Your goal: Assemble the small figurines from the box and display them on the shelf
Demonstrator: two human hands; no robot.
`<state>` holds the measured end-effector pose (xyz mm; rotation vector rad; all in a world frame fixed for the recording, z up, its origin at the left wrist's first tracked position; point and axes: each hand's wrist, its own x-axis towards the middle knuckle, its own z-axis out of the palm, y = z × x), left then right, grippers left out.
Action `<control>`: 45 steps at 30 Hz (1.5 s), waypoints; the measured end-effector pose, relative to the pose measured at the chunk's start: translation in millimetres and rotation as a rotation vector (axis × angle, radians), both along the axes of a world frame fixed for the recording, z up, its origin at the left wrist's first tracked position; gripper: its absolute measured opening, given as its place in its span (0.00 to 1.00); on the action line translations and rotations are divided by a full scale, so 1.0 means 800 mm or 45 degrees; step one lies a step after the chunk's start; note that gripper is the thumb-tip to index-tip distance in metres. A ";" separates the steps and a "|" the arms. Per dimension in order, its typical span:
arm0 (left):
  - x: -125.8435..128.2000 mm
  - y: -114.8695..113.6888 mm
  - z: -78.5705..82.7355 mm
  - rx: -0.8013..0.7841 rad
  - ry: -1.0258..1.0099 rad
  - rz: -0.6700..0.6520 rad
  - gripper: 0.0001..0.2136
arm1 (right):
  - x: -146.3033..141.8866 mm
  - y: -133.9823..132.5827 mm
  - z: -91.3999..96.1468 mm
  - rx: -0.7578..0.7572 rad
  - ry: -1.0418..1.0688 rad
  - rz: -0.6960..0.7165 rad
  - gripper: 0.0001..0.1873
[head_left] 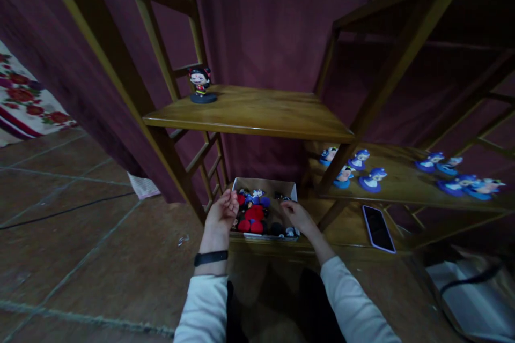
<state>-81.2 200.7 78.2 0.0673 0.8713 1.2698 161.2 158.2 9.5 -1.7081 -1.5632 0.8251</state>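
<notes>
A shallow cardboard box (292,188) stands on the low shelf, holding several small figurines with red, blue and black parts. My left hand (222,211), a dark band on its wrist, is at the box's left edge. Its fingers are loosely bent and apart, with nothing seen in them. Over the right part of the box, my right hand (296,215) has its fingers curled together. A dark figurine (281,196) shows just beyond those fingertips; whether they grip it or something else is hidden.
Above the box, a wooden shelf board (257,110) carries one black-haired figurine (200,84) on a round base. Several blue-and-white figurines (373,179) stand on the right shelf. Below them lies a phone (379,229). A cable (66,211) crosses the tiled floor at left.
</notes>
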 end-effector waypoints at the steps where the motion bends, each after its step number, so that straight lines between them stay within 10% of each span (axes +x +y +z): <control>1: -0.003 0.003 0.001 0.017 0.000 0.004 0.09 | -0.003 0.009 -0.009 -0.009 0.031 0.007 0.13; 17: -0.003 0.014 0.003 -0.014 -0.044 0.057 0.08 | -0.103 0.040 -0.015 0.110 -0.303 0.570 0.22; 32: -0.022 0.014 0.003 -0.021 -0.044 0.084 0.08 | -0.001 0.051 -0.026 -0.128 -0.290 0.253 0.18; 45: -0.006 0.019 -0.004 -0.096 -0.002 0.061 0.07 | 0.015 0.056 -0.022 -0.237 0.043 0.139 0.19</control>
